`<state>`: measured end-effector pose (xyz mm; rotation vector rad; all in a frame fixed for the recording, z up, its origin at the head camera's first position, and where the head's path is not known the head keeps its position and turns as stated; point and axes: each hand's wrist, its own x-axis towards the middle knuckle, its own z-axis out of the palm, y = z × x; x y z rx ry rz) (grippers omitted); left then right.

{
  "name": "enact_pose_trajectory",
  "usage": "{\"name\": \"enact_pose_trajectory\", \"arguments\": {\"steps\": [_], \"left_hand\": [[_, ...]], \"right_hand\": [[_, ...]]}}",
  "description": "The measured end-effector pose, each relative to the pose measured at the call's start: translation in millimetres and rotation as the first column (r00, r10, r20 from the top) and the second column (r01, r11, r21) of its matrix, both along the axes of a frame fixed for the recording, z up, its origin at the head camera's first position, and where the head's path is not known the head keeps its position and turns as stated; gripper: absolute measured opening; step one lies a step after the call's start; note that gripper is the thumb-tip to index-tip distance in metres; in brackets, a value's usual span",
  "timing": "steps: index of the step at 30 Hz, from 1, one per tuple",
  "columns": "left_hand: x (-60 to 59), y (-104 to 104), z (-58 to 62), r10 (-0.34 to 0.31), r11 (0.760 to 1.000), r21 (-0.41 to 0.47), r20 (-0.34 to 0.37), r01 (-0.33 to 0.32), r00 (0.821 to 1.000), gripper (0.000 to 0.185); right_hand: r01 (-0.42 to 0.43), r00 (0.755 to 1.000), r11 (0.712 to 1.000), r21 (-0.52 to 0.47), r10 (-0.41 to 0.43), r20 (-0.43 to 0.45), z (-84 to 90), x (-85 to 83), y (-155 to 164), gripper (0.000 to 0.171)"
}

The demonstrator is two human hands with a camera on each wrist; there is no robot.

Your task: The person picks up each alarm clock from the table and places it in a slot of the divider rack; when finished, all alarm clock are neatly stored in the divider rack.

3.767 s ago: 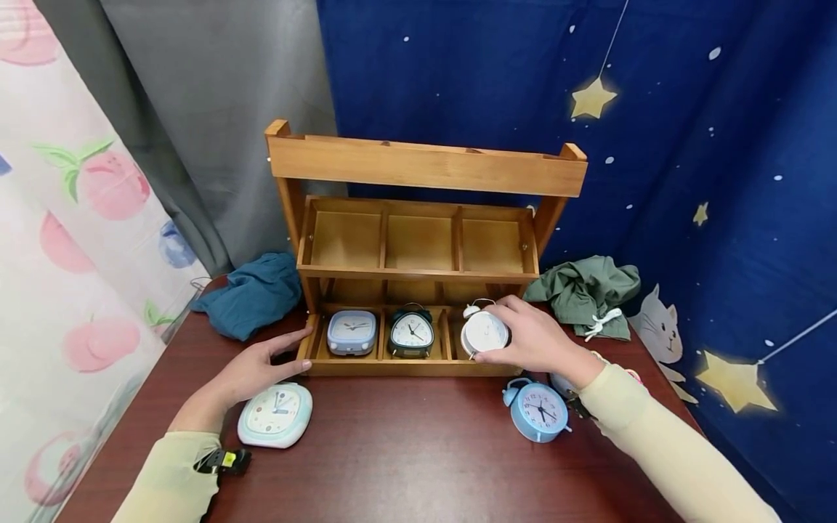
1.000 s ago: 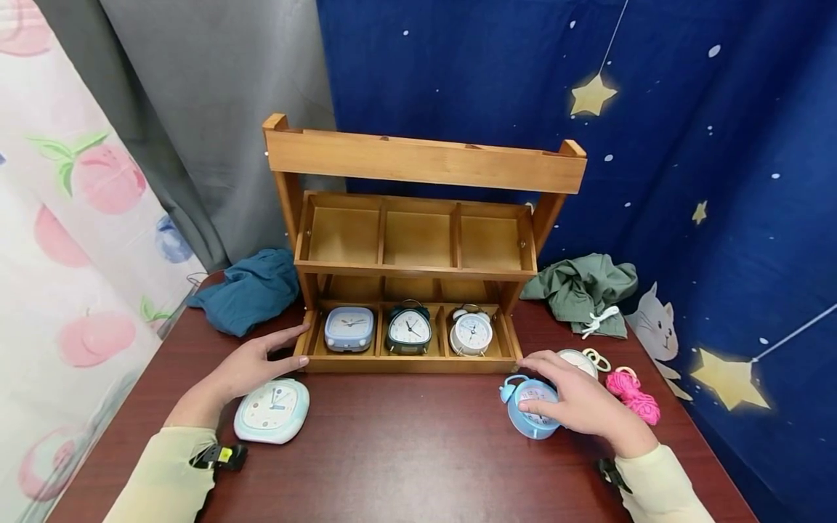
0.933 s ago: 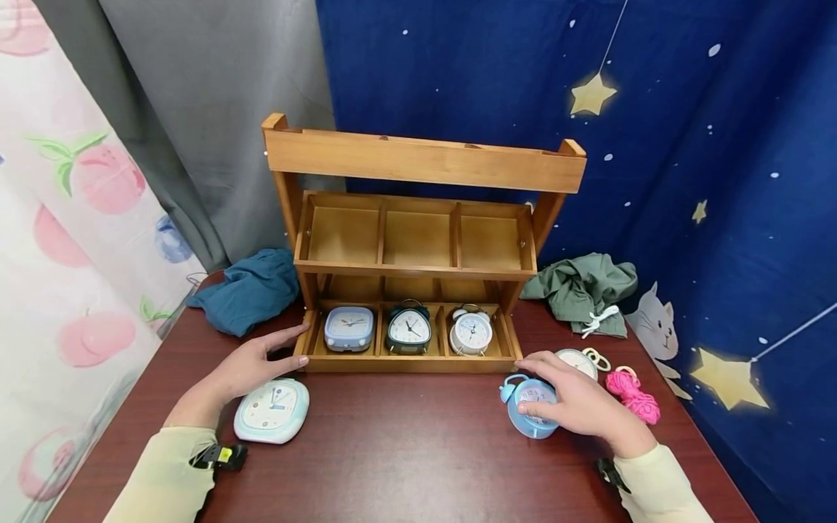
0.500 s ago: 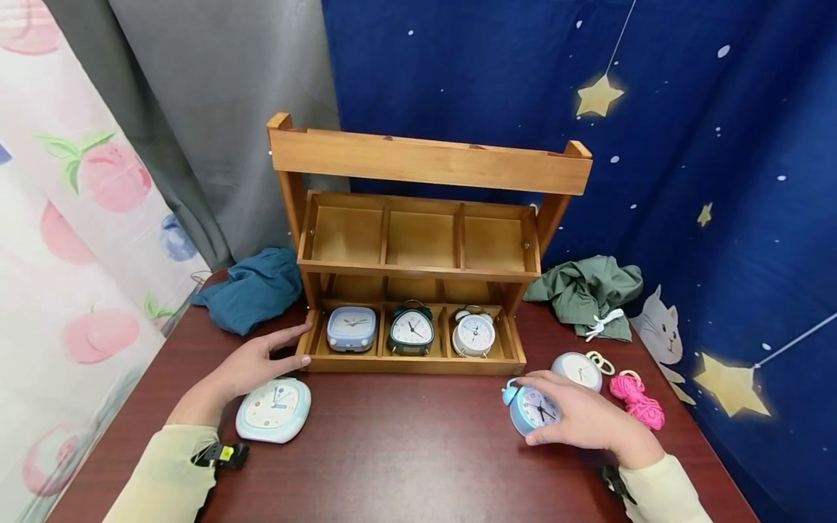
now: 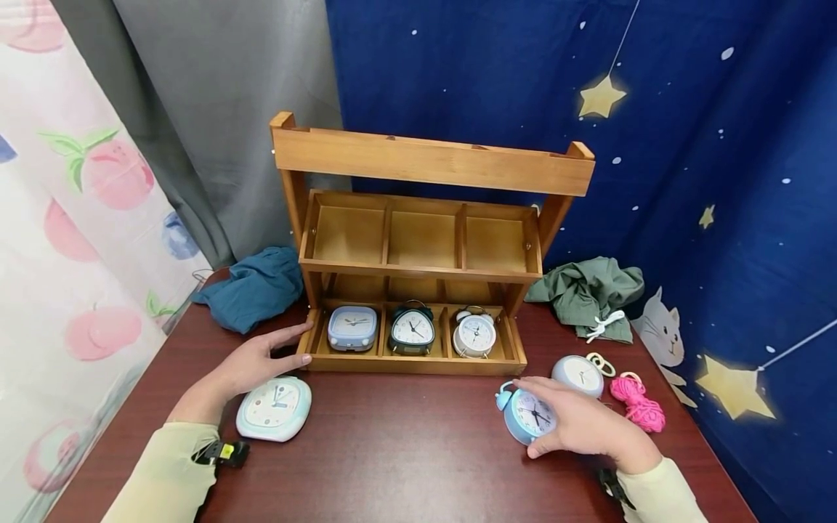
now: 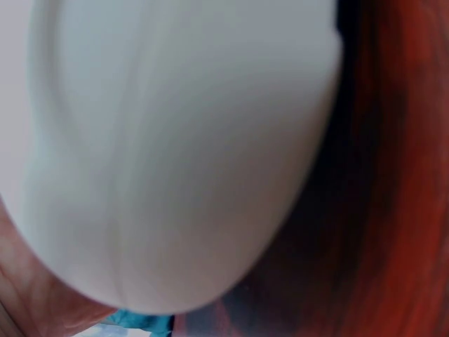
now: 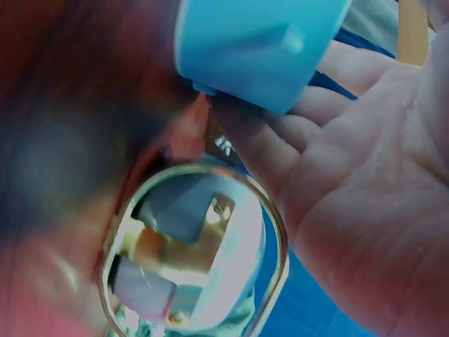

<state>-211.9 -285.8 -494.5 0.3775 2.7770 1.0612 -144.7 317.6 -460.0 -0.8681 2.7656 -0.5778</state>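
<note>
My right hand [image 5: 582, 420] grips a light blue twin-bell alarm clock [image 5: 535, 414], its fingers over the top and its thumb at the lower front. In the right wrist view the blue clock [image 7: 252, 53] lies against the fingers. My left hand [image 5: 251, 367] rests with extended fingers at the left end of a wooden tiered shelf [image 5: 418, 366]. Close below that hand lies a white and mint clock [image 5: 275, 408], blurred and large in the left wrist view. The bottom tier holds a blue-grey square clock [image 5: 352, 328], a dark green triangular clock [image 5: 412, 329] and a white twin-bell clock [image 5: 474, 334].
Right of the blue clock sit a pale round clock [image 5: 578, 375], cream rings [image 5: 601, 363] and pink yarn [image 5: 637, 403]. Teal cloth [image 5: 255, 289] lies left of the shelf, green cloth [image 5: 588, 294] right of it. The middle tier [image 5: 421, 236] has three compartments.
My right hand has left the white twin-bell clock in the bottom tier's right compartment, moved to the light blue clock, gripped it and shifted it slightly left. The left hand stays at the shelf.
</note>
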Motion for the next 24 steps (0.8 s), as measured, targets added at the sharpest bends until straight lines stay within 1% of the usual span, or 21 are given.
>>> {"name": "enact_pose_trajectory", "arguments": {"steps": [5, 8, 10, 15, 17, 20, 24], "left_hand": [[0.8, 0.8, 1.6, -0.003, 1.000, 0.005, 0.006, 0.003, 1.000, 0.083], [1.9, 1.1, 3.3, -0.003, 1.000, 0.006, 0.009, 0.003, 1.000, 0.082], [2.4, 1.3, 4.0, -0.005, 1.000, 0.005, 0.007, 0.005, 1.000, 0.082], [2.2, 1.0, 4.1, -0.009, 1.000, 0.002, 0.001, 0.009, 1.000, 0.082], [1.9, 1.1, 4.2, -0.009, 1.000, 0.001, 0.001, 0.009, 1.000, 0.082], [1.9, 1.7, 4.8, -0.007, 1.000, 0.002, 0.002, 0.007, 1.000, 0.081], [2.6, 2.2, 4.2, -0.003, 1.000, 0.002, 0.003, 0.003, 1.000, 0.081]], "right_hand": [[-0.016, 0.995, 1.000, -0.019, 0.015, -0.096, -12.8, -2.7, -7.9, 0.107], [-0.031, 0.993, 0.999, -0.038, 0.026, -0.118, -17.2, -3.5, -11.0, 0.107], [-0.032, 0.994, 0.999, -0.040, 0.028, -0.110, -18.0, -3.2, -11.5, 0.109], [-0.013, 1.000, 0.999, -0.030, 0.013, -0.026, -14.5, -1.2, -7.6, 0.113], [-0.016, 1.000, 0.999, -0.032, 0.016, -0.008, -12.2, -1.0, -5.9, 0.113], [-0.026, 1.000, 0.999, -0.043, 0.025, -0.017, -10.4, -1.7, -4.9, 0.110], [-0.027, 0.999, 0.998, -0.054, 0.024, -0.049, -14.1, -4.2, -4.9, 0.105]]}}
